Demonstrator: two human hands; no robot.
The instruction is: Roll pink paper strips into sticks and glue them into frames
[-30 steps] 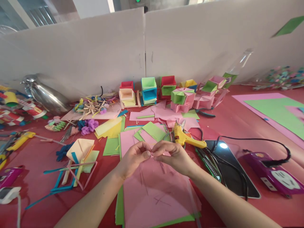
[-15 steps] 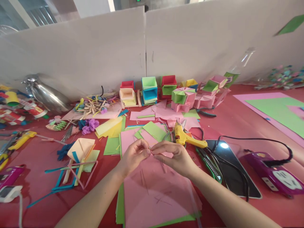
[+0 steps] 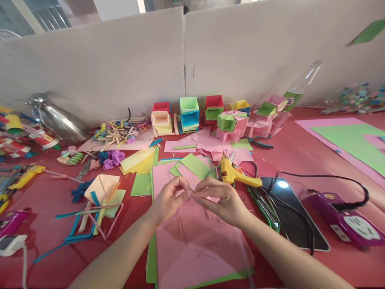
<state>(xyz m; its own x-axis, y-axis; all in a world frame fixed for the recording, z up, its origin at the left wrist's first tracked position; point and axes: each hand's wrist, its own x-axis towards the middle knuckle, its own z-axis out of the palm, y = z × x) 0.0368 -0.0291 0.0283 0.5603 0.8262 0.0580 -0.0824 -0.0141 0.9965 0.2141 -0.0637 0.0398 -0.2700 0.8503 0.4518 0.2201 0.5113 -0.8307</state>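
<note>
Midway over a crowded desk [image 3: 300,160], a person's left hand [image 3: 170,198] and right hand [image 3: 224,200] meet fingertip to fingertip, each grip narrowed to a pinch of thumb and forefinger on a small pink strip [image 3: 192,195], most of it hidden by the fingers. The strip is held just above a stack of pink sheets [image 3: 198,245], which lies on green paper [image 3: 151,261] at the near edge of the desk. Just beyond the right hand rests a yellow glue gun [image 3: 234,176], its nozzle pointing away from the person, with a dark phone [image 3: 296,212] lying flat to the right of it and a black cord crossing over the screen to a purple power strip [image 3: 350,224]. Folded paper boxes [image 3: 189,114] in red, green, blue and pink line the white divider [image 3: 240,52] at the back. To the left lie a cream paper cone [image 3: 101,188], purple paper flowers [image 3: 112,159] and a steel kettle [image 3: 60,120] tipped on its side.
</note>
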